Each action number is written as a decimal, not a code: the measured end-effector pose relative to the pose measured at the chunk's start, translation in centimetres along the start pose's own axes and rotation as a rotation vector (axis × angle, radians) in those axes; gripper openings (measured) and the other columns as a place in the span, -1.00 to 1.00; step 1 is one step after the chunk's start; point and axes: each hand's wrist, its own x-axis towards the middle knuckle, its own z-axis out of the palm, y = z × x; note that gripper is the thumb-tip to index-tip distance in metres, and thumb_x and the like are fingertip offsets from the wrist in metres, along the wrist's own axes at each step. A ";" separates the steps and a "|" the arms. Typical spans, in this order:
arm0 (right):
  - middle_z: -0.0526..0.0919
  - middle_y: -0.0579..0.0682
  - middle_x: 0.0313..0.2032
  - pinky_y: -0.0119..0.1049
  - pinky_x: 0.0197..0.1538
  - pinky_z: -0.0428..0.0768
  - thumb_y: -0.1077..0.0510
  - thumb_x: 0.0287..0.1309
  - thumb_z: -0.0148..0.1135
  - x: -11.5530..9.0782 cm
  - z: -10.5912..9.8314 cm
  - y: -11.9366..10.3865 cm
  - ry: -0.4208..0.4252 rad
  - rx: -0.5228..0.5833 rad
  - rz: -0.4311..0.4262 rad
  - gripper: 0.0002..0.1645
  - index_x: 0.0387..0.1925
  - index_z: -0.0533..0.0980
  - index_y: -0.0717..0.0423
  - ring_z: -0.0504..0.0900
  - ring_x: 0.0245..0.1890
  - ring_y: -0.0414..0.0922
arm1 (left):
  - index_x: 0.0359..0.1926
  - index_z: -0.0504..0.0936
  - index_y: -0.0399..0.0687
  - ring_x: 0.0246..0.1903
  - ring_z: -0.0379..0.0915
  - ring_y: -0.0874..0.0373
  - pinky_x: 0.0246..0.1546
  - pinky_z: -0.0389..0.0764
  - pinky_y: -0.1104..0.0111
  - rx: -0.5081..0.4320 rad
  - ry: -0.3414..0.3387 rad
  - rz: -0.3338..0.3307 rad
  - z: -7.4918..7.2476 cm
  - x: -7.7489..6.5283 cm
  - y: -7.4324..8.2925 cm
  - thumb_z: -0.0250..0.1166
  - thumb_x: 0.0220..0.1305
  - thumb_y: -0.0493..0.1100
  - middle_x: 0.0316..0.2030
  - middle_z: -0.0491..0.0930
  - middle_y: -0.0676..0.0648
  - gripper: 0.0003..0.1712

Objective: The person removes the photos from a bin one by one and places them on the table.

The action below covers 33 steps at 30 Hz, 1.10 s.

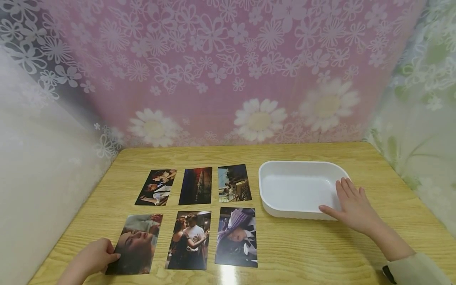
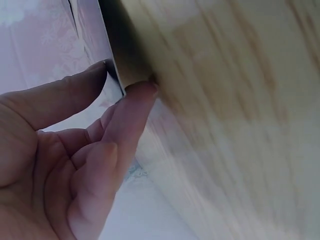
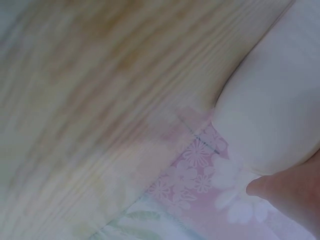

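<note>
At the near left, my left hand [image 1: 93, 256] pinches the lower left edge of a photo card [image 1: 137, 245] showing a reclining face. The left wrist view has that card [image 2: 122, 47] nearly edge-on, thumb on one side and index finger on the other. My right hand [image 1: 356, 208] lies with extended fingers over the right rim of a white plastic basin [image 1: 295, 211]. Part of that rim is hidden under it. In the right wrist view only a fingertip [image 3: 280, 192] shows against the basin's side [image 3: 275, 95].
Beside the pinched card lie a dancing couple card [image 1: 189, 239] and a purple-toned card [image 1: 236, 237]. Behind them are a dark card with two people [image 1: 156, 188], a night ship card [image 1: 196, 186] and a deck scene card [image 1: 234, 183]. Floral sheets [image 1: 213, 79] surround the wooden table [image 1: 292, 253].
</note>
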 end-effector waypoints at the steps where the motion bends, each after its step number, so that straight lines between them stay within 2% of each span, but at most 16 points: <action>1: -0.20 0.58 0.18 0.22 0.12 -0.44 -0.26 0.08 0.04 0.0 0.0 0.0 0.001 0.001 -0.001 0.15 0.17 -0.15 0.66 -0.34 0.23 0.31 | -0.67 0.33 -0.17 -0.77 0.29 0.21 -0.60 0.33 0.33 0.006 -0.003 -0.004 0.0 0.1 0.0 0.27 0.03 -0.23 -0.81 0.34 0.01 -0.69; 4: -0.20 0.57 0.18 0.21 0.12 -0.45 -0.26 0.07 0.05 0.1 0.0 0.0 0.003 0.002 -0.002 0.15 0.18 -0.15 0.65 -0.34 0.24 0.30 | -0.74 0.35 -0.15 -0.77 0.26 0.22 -0.61 0.33 0.33 0.028 -0.004 -0.012 0.1 0.2 -0.2 0.28 0.01 -0.22 -0.84 0.33 0.04 -0.67; 10: -0.20 0.57 0.18 0.20 0.12 -0.45 -0.27 0.07 0.04 0.1 0.2 0.0 0.003 0.000 -0.002 0.15 0.18 -0.15 0.65 -0.33 0.23 0.31 | -0.90 0.26 -0.03 -0.82 0.02 0.29 -0.71 0.18 0.42 0.052 -0.004 -0.028 0.3 0.2 -0.4 0.29 -0.03 -0.17 -0.91 0.14 0.13 -0.52; 14: -0.20 0.57 0.18 0.21 0.13 -0.43 -0.26 0.08 0.03 0.1 0.2 0.1 0.002 -0.002 -0.002 0.14 0.18 -0.16 0.64 -0.34 0.24 0.30 | -0.85 0.26 -0.05 -0.81 -0.01 0.29 -0.72 0.12 0.44 0.060 0.008 -0.029 0.1 0.1 0.0 0.25 0.04 -0.13 -0.88 0.15 0.12 -0.54; 17: -0.18 0.57 0.18 0.22 0.12 -0.41 -0.26 0.08 0.04 0.1 0.2 0.2 0.004 -0.007 -0.002 0.14 0.18 -0.15 0.64 -0.33 0.24 0.30 | -0.75 0.28 -0.09 -0.77 0.03 0.25 -0.69 0.12 0.41 0.068 0.042 -0.017 -0.1 0.1 1.0 0.21 0.10 -0.08 -0.82 0.17 0.08 -0.59; 20: -0.16 0.57 0.18 0.23 0.12 -0.40 -0.26 0.08 0.04 0.0 0.2 0.3 0.009 -0.011 -0.006 0.14 0.19 -0.14 0.63 -0.32 0.24 0.30 | -0.65 0.32 -0.11 -0.72 0.09 0.20 -0.67 0.12 0.38 0.091 0.091 0.002 -0.2 0.2 2.8 0.19 0.11 -0.01 -0.75 0.19 0.04 -0.63; 24: -0.17 0.55 0.19 0.22 0.12 -0.42 -0.23 0.12 0.01 0.0 0.0 0.4 0.020 0.003 -0.023 0.08 0.21 -0.14 0.60 -0.33 0.24 0.29 | -0.57 0.39 -0.10 -0.71 0.16 0.17 -0.68 0.15 0.36 0.102 0.146 0.047 -0.2 0.4 6.3 0.21 0.09 0.04 -0.72 0.25 0.01 -0.66; 26: -0.16 0.53 0.20 0.22 0.12 -0.43 -0.18 0.18 -0.04 0.1 -0.1 0.5 0.028 0.035 -0.033 0.00 0.22 -0.14 0.57 -0.33 0.25 0.28 | -0.56 0.39 -0.10 -0.71 0.16 0.18 -0.68 0.16 0.36 0.094 0.188 0.107 -0.1 0.6 8.3 0.25 0.07 0.03 -0.72 0.26 0.02 -0.67; 29: -0.14 0.52 0.20 0.26 0.09 -0.42 -0.08 0.24 -0.08 0.0 -0.5 0.7 0.053 0.106 -0.049 -0.13 0.24 -0.12 0.53 -0.32 0.25 0.29 | -0.47 0.44 -0.14 -0.69 0.20 0.21 -0.68 0.23 0.37 0.082 0.255 0.230 0.3 0.8 11.0 0.27 0.06 0.01 -0.64 0.36 0.01 -0.69; 33: -0.07 0.53 0.19 0.31 0.07 -0.40 -0.06 0.21 -0.02 0.0 -1.3 0.6 0.124 0.111 -0.059 -0.14 0.25 -0.08 0.49 -0.28 0.23 0.33 | -0.12 0.48 -0.22 -0.40 0.44 0.12 -0.47 0.47 0.30 0.071 0.302 0.378 0.5 1.1 13.9 0.19 0.11 0.14 -0.27 0.48 -0.09 -0.48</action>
